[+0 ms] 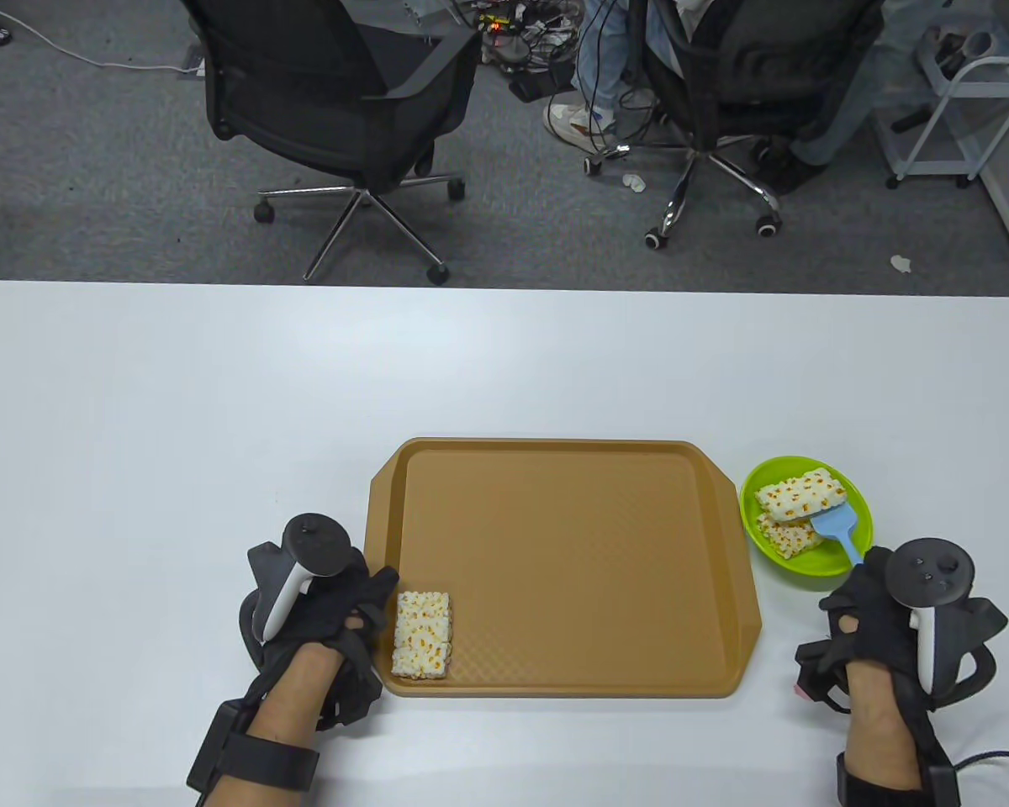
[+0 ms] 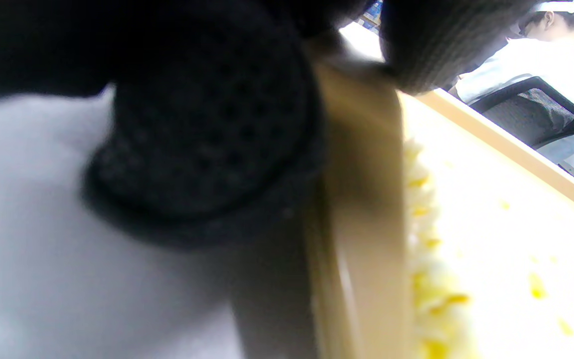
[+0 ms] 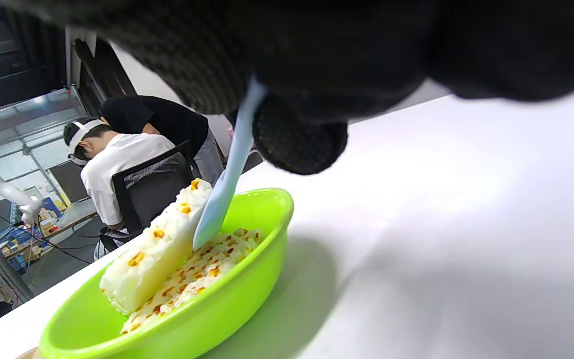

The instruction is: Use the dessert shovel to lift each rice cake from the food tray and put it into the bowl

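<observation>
A tan food tray [image 1: 572,555] lies in the middle of the white table. One rice cake [image 1: 421,635] sits in its near left corner. My left hand [image 1: 378,593] pinches the tray's left rim [image 2: 361,199]; one finger pad [image 2: 207,134] lies outside it, beside the cake [image 2: 426,279]. Right of the tray, a green bowl [image 1: 859,513] holds two rice cakes, one [image 1: 799,494] leaning on the other [image 1: 789,536]. My right hand [image 1: 870,580] grips the handle of a light blue dessert shovel [image 1: 832,527]. Its blade [image 3: 222,194] rests inside the bowl [image 3: 217,309] against the upper cake [image 3: 157,249].
Beyond the table's far edge stand two black office chairs [image 1: 336,92], with a seated person's legs [image 1: 597,67] near the right one. A white cart [image 1: 967,109] stands at the far right. White tabletop [image 1: 219,403] surrounds the tray.
</observation>
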Tool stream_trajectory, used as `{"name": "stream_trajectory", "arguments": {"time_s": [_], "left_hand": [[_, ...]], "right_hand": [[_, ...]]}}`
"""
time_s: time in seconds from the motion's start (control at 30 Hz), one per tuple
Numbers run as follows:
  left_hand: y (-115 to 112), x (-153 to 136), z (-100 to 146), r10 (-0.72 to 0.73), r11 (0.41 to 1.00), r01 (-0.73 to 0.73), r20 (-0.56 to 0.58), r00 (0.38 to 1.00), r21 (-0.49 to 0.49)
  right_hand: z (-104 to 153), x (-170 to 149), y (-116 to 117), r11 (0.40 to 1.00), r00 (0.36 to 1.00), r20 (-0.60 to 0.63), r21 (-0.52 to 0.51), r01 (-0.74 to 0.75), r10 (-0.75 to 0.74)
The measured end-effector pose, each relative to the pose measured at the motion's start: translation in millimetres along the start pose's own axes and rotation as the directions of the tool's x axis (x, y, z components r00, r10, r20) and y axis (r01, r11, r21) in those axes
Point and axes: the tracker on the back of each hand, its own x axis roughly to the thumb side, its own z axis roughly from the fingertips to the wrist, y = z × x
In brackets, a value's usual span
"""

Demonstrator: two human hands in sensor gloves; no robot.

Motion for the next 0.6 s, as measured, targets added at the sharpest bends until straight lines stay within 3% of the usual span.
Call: {"name": "stream_trajectory", "arguments": {"time_s": [0.33,0.6], "left_hand": [[0,0,0,0.0,1.0,0.0,-0.001,1.0,0.0],[0,0,0,0.003,1.0,-0.003,0.0,1.0,-0.001]], "right_hand": [[1,0,-4,0.993,0.995,-0.028,-0.067,-0.099,0.097],[15,4,-17,0.954,0.983,-0.064,-0.237,-0.184,0.173]]}}
